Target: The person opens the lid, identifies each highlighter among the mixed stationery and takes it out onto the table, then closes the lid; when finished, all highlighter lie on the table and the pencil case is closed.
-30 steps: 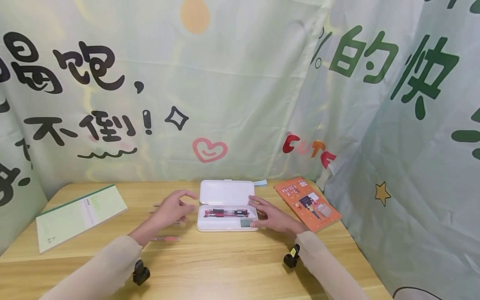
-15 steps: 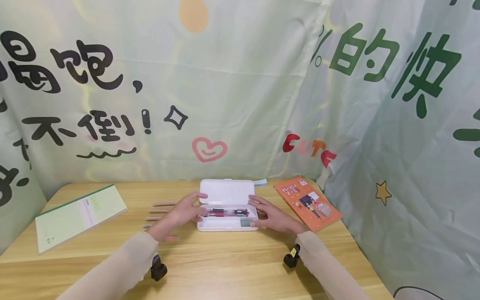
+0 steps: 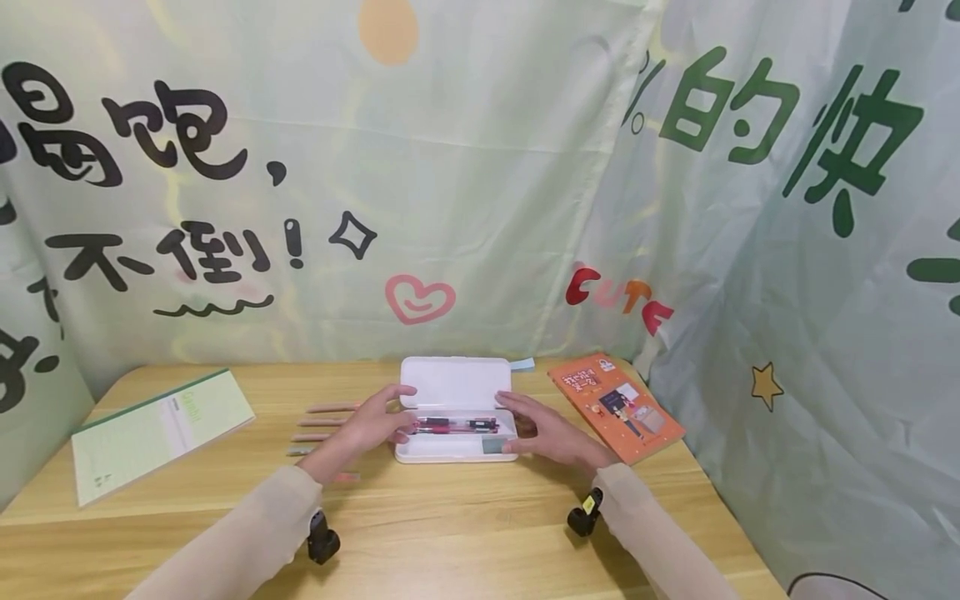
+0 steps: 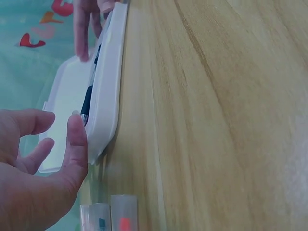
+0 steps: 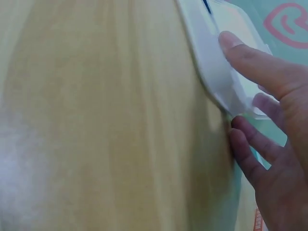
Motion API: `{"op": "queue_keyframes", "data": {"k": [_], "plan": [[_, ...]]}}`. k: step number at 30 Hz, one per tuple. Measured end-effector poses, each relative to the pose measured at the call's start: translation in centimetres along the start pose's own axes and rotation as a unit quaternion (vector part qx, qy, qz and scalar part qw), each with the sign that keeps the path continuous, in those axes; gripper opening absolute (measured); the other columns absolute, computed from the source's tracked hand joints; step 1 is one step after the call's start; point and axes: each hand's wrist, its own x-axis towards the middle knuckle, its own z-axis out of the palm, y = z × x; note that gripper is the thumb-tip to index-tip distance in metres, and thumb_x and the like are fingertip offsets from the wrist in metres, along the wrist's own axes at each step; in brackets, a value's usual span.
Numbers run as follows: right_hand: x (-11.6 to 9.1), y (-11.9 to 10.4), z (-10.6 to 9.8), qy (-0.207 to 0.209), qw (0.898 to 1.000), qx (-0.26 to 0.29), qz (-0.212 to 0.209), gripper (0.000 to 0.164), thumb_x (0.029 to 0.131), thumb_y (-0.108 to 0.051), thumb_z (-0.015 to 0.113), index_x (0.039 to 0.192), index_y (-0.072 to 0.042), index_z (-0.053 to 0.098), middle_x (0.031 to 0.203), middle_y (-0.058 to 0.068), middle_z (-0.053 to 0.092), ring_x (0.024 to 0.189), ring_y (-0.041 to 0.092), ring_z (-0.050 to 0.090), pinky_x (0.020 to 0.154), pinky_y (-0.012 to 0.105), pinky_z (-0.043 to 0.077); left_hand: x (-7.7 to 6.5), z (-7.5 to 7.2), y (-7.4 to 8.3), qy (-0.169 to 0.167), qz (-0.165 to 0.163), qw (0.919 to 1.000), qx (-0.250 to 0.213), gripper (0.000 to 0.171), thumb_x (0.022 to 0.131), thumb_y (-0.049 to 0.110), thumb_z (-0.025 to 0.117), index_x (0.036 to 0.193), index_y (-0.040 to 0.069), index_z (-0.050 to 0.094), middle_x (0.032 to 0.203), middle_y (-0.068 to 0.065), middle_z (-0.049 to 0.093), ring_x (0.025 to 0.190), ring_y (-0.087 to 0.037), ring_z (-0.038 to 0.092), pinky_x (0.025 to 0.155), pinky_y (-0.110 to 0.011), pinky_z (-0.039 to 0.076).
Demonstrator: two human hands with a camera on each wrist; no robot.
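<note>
A white pencil case lies with its lid laid back at the far middle of the table. Several pens with black and red parts lie inside it, beside a grey block at the right end. My left hand is at the case's left end; in the left wrist view its thumb reaches the rim near a pen's tip, fingers spread over the lid side. At the right end is my right hand, thumb on the front rim, other fingers relaxed beside the end and hinge.
Several slim pens or markers lie in a row left of the case, partly behind my left hand. A pale green notebook is at the left, an orange booklet at the right. A printed curtain hangs behind the table.
My left hand has moved right, from above the row of pens or markers to the left end of the case, uncovering more of the row. My right hand has stayed at the right end.
</note>
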Motion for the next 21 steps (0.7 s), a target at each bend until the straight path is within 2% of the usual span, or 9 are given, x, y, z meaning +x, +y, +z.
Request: {"op": "queue_keyframes", "data": {"k": [4,7,10,14,17,21], "plan": [[-0.3,-0.2,-0.2,0.045,0.998,0.049,0.017,0.068,0.104,-0.029,0.078,0.164,-0.017,0.05,0.164,0.013,0.054,0.148,0.039,0.054,0.12,0.062,0.046,-0.1,0.1,-0.1,0.004,0.001,0.9998,-0.017,0.053,0.109,0.01,0.063,0.159,0.006,0.047,0.135,-0.026,0.063,0.1,-0.025,0.076,0.087,-0.038,0.065],[-0.3,-0.2,-0.1,0.092,0.992,0.079,0.03,0.052,0.107,-0.025,0.073,0.155,-0.013,0.059,0.146,0.012,0.069,0.13,0.032,0.067,0.109,0.051,0.057,-0.1,0.1,-0.1,0.007,0.0,0.9997,-0.024,0.053,0.109,0.01,0.063,0.159,0.007,0.047,0.146,-0.027,0.054,0.102,-0.026,0.075,0.088,-0.038,0.065],[-0.2,-0.2,0.1,0.134,0.982,0.123,0.042,0.044,0.11,-0.021,0.068,0.149,-0.004,0.06,0.132,0.016,0.073,0.114,0.029,0.071,0.094,0.037,0.062,-0.2,0.0,-0.1,0.012,-0.001,0.9997,-0.023,0.053,0.109,0.011,0.063,0.159,0.007,0.047,0.157,-0.028,0.047,0.103,-0.027,0.075,0.088,-0.039,0.065],[0.1,-0.5,0.4,0.166,0.968,0.178,0.058,0.05,0.112,-0.015,0.063,0.156,0.003,0.048,0.126,0.026,0.072,0.106,0.031,0.073,0.084,0.029,0.061,-0.3,0.0,-0.1,0.019,-0.002,0.9995,-0.026,0.053,0.108,0.013,0.063,0.159,0.008,0.047,0.17,-0.027,0.033,0.104,-0.029,0.075,0.09,-0.04,0.065],[0.4,-1.0,0.6,0.167,0.964,0.189,0.081,0.059,0.112,-0.019,0.063,0.165,-0.003,0.04,0.129,0.024,0.073,0.105,0.028,0.075,0.087,0.031,0.063,-0.4,0.1,-0.1,0.025,-0.003,0.9989,-0.039,0.052,0.109,0.015,0.063,0.157,0.009,0.046,0.171,-0.027,0.03,0.109,-0.03,0.073,0.091,-0.039,0.065],[0.7,-1.6,0.8,0.157,0.962,0.195,0.111,0.066,0.112,-0.027,0.065,0.169,-0.01,0.036,0.133,0.019,0.072,0.105,0.024,0.075,0.094,0.039,0.064,-0.4,0.3,-0.1,0.034,-0.001,0.9977,-0.058,0.05,0.109,0.018,0.063,0.154,0.007,0.043,0.169,-0.027,0.031,0.113,-0.032,0.069,0.092,-0.039,0.065]]}}
